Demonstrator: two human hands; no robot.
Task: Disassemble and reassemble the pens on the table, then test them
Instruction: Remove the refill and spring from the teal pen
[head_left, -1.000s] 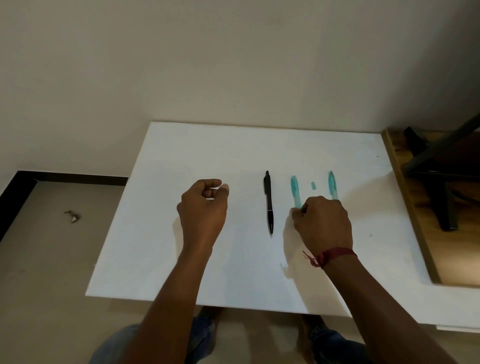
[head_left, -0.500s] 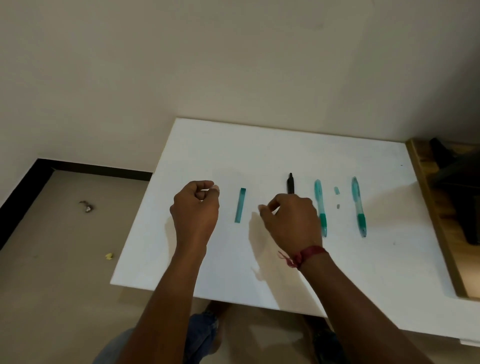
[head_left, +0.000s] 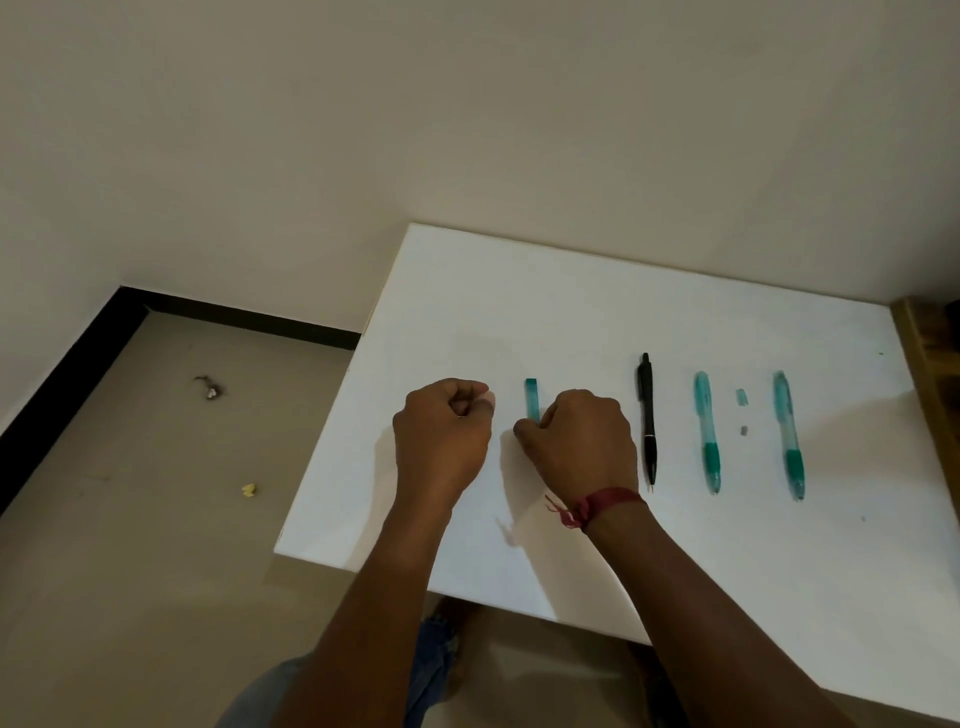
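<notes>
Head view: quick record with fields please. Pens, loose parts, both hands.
table: white table
whole pens: black pen, inner teal pen, outer teal pen, lying parallel and apart
loose parts: teal tube; teal bit and grey bit between the teal pens
left hand: curled, contents hidden
right hand: over the tube's near end, grip hidden

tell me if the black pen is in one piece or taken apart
In one piece: the black pen lies whole on the table, clicker and tip both attached.
</notes>
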